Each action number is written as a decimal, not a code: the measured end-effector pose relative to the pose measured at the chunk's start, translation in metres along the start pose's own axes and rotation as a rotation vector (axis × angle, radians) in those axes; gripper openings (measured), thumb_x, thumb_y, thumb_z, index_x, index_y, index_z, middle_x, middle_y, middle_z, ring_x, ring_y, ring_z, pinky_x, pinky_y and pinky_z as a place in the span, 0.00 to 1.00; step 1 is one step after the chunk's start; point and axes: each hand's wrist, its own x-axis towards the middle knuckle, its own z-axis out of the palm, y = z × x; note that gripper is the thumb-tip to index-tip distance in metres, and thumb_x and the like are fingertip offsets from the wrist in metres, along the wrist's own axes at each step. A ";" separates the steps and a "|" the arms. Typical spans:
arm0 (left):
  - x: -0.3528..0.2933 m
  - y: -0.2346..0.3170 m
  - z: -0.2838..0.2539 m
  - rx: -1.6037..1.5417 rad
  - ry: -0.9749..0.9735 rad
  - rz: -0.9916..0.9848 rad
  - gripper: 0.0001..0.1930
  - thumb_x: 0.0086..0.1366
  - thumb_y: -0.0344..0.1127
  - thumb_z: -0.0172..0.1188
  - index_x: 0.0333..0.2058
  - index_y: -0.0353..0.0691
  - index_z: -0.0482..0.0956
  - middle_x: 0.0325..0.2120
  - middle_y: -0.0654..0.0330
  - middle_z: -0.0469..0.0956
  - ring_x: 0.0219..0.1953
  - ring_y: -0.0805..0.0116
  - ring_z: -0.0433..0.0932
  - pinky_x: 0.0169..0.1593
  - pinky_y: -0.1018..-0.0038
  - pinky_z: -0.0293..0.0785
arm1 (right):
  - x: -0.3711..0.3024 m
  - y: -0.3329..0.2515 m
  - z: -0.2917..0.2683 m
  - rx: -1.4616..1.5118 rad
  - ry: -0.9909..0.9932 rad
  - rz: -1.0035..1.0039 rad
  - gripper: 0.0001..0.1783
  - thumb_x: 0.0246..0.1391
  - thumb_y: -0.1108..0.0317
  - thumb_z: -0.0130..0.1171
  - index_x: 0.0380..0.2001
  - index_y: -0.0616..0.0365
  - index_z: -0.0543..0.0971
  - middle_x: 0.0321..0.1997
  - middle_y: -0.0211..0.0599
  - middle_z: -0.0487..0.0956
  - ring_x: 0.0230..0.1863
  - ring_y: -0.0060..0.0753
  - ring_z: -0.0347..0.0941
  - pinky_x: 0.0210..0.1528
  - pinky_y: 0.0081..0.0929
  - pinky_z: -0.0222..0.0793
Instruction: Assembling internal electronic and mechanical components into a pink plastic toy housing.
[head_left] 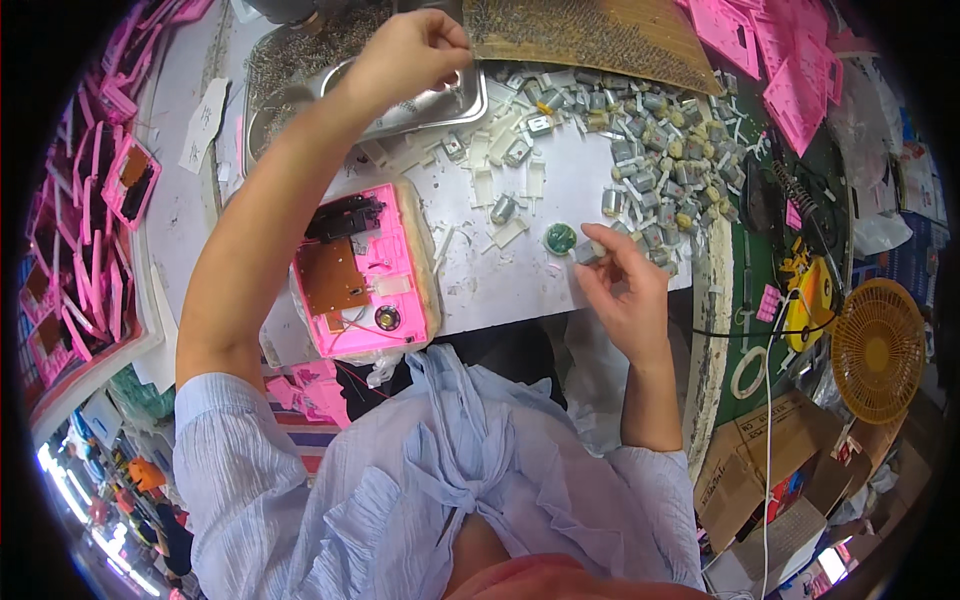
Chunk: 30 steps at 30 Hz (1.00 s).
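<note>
Gripping a small grey motor [590, 252] between thumb and fingers, the right hand [634, 290] is positioned above the counter [480, 290], at the lower edge of a large pile of similar motors [660, 150]. The hand is clamped on that one motor, which sits just beside a round green container [560, 238].

The left hand [420, 50] extends to the far side of the counter, over a metal tray [478, 100] and near a wooden board [590, 40] covered with small metal pieces. Its fingers are curled; whether the fingertips meet or pinch a small piece cannot be told.

A pink plastic housing [390, 250] lies open side up on a pale pad [427, 235], near the counter's front edge and partly beneath the left forearm. Fitted inside it are the following: a brown circuit board [335, 280], a black component [345, 218] at the far end, a white part [390, 286] toward the right side, and a round dark part [388, 318] at the near right corner.

White plastic pieces [483, 185] are scattered between the housing and the motor pile, with a few loose motors among them. Further pink housings [95, 210] are stacked at the left; other pink parts [800, 100] lie at the far right. A brown basket [878, 350] stands to the right.
</note>
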 end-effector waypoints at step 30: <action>0.012 0.023 0.028 0.681 0.202 0.017 0.14 0.50 0.39 0.69 0.26 0.30 0.85 0.26 0.39 0.83 0.32 0.46 0.85 0.39 0.58 0.80 | -0.001 0.005 -0.006 0.006 0.023 -0.001 0.24 0.52 0.78 0.69 0.54 0.56 0.82 0.27 0.28 0.77 0.25 0.16 0.68 0.30 0.17 0.67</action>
